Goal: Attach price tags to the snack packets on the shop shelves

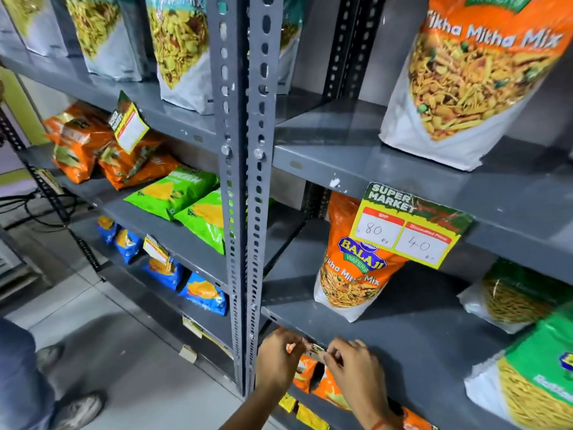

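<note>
My left hand [277, 358] and my right hand [356, 364] meet at the front lip of a grey shelf [403, 333], low in the head view. Both pinch a small price tag [315, 349] between their fingertips, mostly hidden by the fingers. Just below the tag lie orange snack packets [325, 383] on the lower shelf. A yellow and green price tag [409, 225] marked 80 and 40 hangs from the shelf edge above, in front of an orange Tikha Mitha Mix packet [347, 274].
A perforated grey upright [245, 181] splits the rack into two bays. The left bay holds orange, green [186, 200] and blue packets [201, 293], with tags [130, 125] on its shelf edges. Another person's jeans and shoes [74, 408] stand on the floor at the left.
</note>
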Demonstrator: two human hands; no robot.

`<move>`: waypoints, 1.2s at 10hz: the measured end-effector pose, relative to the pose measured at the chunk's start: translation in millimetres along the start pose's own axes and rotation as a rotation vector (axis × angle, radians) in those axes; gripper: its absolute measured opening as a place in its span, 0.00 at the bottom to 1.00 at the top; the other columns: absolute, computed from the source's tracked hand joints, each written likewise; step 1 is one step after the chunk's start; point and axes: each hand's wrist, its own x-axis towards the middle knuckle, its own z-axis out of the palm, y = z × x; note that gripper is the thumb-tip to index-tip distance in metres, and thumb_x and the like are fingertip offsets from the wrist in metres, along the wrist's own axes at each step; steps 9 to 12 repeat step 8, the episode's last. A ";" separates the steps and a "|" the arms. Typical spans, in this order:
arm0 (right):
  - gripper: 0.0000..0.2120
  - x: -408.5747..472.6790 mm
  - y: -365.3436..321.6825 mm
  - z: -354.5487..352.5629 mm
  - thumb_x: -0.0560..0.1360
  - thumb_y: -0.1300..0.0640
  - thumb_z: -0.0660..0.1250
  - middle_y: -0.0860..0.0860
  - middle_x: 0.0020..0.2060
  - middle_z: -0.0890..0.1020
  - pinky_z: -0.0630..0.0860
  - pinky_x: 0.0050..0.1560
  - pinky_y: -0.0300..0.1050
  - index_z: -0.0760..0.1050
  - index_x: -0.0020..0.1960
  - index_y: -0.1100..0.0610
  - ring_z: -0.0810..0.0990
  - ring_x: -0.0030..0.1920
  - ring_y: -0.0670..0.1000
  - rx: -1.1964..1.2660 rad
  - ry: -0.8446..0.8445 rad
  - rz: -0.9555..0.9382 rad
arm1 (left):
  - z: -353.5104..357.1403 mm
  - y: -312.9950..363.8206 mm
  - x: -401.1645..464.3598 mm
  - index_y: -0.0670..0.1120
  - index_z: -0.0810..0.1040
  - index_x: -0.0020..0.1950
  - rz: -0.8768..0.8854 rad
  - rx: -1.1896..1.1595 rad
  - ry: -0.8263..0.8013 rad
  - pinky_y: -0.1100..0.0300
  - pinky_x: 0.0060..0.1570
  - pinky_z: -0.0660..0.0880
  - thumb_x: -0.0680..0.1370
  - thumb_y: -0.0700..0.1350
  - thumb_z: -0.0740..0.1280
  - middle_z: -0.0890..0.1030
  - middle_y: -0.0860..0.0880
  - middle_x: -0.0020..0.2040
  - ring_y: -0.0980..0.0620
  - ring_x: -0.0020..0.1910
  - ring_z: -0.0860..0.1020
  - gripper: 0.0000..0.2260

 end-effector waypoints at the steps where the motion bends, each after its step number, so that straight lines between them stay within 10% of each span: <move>1: 0.10 6.5 0.9 3.4 0.74 0.44 0.66 0.46 0.38 0.81 0.61 0.32 0.38 0.72 0.40 0.50 0.76 0.44 0.47 0.008 0.014 0.020 | 1.5 1.0 4.6 0.59 0.80 0.33 0.021 -0.001 0.002 0.76 0.32 0.70 0.73 0.47 0.74 0.76 0.65 0.36 0.70 0.38 0.77 0.11; 5: 0.20 11.9 3.8 8.5 0.69 0.35 0.67 0.45 0.41 0.78 0.63 0.37 0.37 0.62 0.40 0.47 0.75 0.45 0.46 -0.037 0.043 0.154 | 6.3 -8.3 15.9 0.55 0.73 0.38 -0.053 0.101 0.123 0.60 0.31 0.69 0.68 0.61 0.73 0.80 0.56 0.37 0.54 0.38 0.77 0.14; 12: 0.20 -43.9 30.9 -8.7 0.63 0.37 0.71 0.45 0.42 0.79 0.70 0.41 0.44 0.65 0.43 0.46 0.77 0.46 0.52 0.019 0.101 0.184 | 6.3 -6.9 -15.5 0.55 0.76 0.50 -0.017 0.065 0.159 0.59 0.36 0.72 0.72 0.59 0.71 0.83 0.56 0.44 0.53 0.42 0.79 0.13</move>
